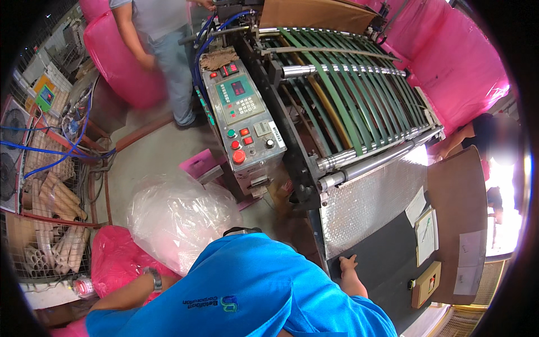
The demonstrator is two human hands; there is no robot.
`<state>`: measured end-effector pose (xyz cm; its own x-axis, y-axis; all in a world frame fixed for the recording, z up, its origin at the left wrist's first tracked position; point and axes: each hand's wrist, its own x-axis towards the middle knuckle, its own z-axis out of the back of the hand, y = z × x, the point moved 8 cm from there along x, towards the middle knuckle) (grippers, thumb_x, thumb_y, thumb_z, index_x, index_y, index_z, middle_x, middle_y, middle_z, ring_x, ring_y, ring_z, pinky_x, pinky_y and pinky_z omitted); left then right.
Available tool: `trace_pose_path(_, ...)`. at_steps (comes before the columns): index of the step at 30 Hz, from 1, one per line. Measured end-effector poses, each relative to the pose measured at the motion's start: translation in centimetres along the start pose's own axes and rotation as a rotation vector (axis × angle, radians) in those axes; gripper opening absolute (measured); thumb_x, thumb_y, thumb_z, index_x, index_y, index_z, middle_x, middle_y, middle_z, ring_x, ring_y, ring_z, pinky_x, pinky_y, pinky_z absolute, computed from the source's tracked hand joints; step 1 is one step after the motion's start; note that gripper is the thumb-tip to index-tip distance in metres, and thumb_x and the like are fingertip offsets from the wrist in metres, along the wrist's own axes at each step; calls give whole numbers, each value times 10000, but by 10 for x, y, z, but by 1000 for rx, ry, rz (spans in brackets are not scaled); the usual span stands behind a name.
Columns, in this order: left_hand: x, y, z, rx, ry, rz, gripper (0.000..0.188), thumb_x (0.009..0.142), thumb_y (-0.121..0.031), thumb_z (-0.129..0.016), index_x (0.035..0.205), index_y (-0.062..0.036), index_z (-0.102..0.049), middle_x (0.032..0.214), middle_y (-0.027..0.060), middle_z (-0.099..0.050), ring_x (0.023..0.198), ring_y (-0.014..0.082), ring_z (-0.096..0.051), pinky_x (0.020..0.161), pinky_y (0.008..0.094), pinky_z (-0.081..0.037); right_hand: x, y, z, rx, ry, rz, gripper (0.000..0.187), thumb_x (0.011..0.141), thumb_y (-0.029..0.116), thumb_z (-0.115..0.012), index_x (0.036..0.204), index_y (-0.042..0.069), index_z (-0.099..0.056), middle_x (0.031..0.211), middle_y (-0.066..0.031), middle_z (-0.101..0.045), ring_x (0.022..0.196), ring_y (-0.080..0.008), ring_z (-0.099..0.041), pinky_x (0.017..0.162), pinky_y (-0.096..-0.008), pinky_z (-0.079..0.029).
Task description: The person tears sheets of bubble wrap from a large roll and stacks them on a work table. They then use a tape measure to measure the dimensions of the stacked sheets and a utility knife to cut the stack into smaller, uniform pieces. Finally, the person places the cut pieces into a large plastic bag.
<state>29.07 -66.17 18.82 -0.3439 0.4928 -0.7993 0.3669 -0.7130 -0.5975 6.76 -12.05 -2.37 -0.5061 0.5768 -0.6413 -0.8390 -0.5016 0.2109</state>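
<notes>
My right hand [348, 265] rests on a black table surface [376, 269], its fingers apart, just at the edge of a clear bubble-wrap sheet [370, 205]. The sheet lies flat below the rollers of a belt machine [353, 90]. My left hand [168, 279] is by a pink plastic bag [120, 255], and a watch [152, 279] circles that wrist. My blue shirt covers most of this hand, so its fingers do not show. Beside the pink bag bulges a large clear plastic bag [174, 216].
A control panel [241, 106] with buttons stands left of the machine. On the table's right lie a notepad [426, 236] and a small cardboard box [426, 283], beside a cardboard sheet [457, 196]. One person [163, 39] stands beyond the panel; another [469, 135] is at the right.
</notes>
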Motion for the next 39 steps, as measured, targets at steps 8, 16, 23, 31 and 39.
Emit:
trace_pose_path(8,29,-43,220,-353,-871,-352,245,842,-171,-526,1042,-30,-514,875,-13,-541,760,48,-474,680,222,-424,3,-3,6,0,24,27,932,652,251,-643,1358,140,-45,1374,-250,36,1281,-363,-71,1023,-391,-188)
trace_pose_path(16,61,-99,329,320,-1280,-211,405,777,-179,-499,1128,18,-447,1076,216,-491,1009,329,-469,873,366,-381,15,-11,2,-145,12,63,935,681,367,-620,1357,155,-9,1375,-247,35,1269,-380,-118,1022,-400,-193)
trace_pose_path(23,111,-59,384,409,-1128,197,484,755,-148,-401,1209,16,-369,1163,278,-418,1077,376,-431,914,386,-363,13,-20,1,-129,-9,42,941,664,410,-615,1357,220,-7,1387,-215,39,1246,-442,-118,1020,-433,-183)
trace_pose_path(31,121,-36,380,247,-1121,224,548,743,-120,-410,1250,46,-284,1175,264,-425,1101,350,-425,930,366,-350,-9,1,3,-174,28,4,935,686,404,-605,1354,227,24,1391,-197,57,1248,-446,-94,1021,-443,-173)
trace_pose_path(39,125,-31,389,239,-1088,323,586,735,-139,-458,1287,-70,-274,1218,249,-375,1097,349,-427,912,381,-368,-12,-2,4,-158,50,-26,952,685,398,-618,1351,235,42,1392,-177,93,1251,-448,-62,1024,-452,-165)
